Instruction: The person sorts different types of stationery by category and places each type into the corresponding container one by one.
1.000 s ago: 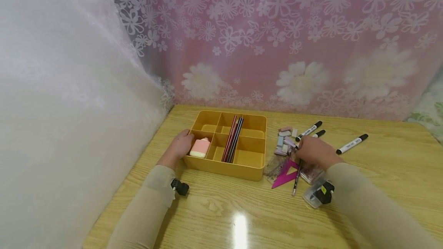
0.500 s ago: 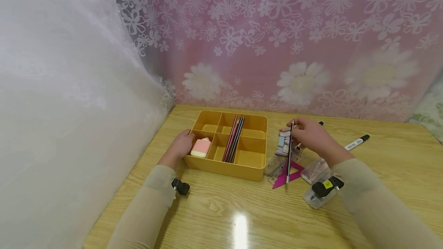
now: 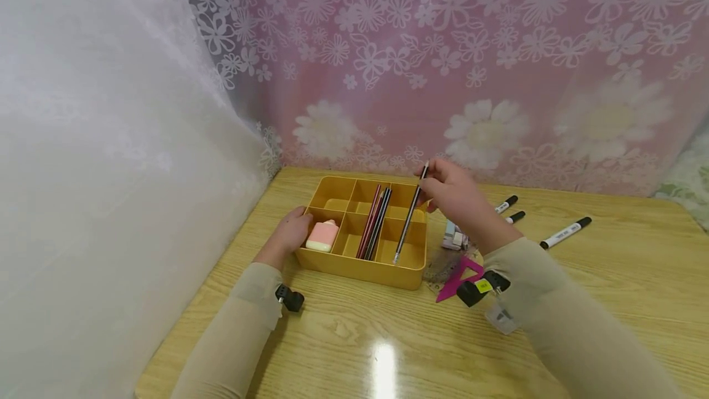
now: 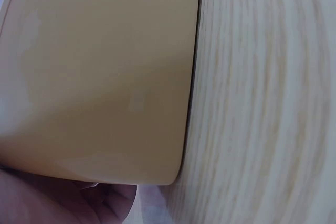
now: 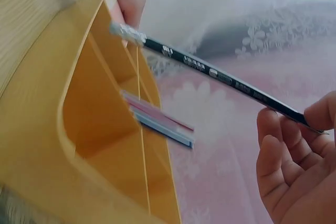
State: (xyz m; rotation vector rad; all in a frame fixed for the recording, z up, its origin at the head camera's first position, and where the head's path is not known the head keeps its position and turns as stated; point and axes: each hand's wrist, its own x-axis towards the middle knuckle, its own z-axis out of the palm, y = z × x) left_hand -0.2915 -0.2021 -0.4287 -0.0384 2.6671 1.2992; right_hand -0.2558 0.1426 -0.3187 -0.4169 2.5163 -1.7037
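Note:
A dark pencil with a pale eraser end is pinched near its tip by my right hand. It slants above the right-hand compartments of a yellow divided box, eraser end lower; the right wrist view shows the pencil between thumb and fingers. My left hand grips the box's left wall at the rim; in the left wrist view its fingers show only at the box's edge. Several pencils lie across the middle compartments. A pink and cream bottle-shaped item sits in the front left compartment.
Right of the box lie several small erasers, a magenta set square and clear plastic pieces. Black-capped markers are farther right. A clear case is partly hidden by my right forearm. A floral curtain hangs behind the table.
My right hand has lifted the pencil from the pile beside the set square and carried it left and up over the box. The left hand stays at the box's side.

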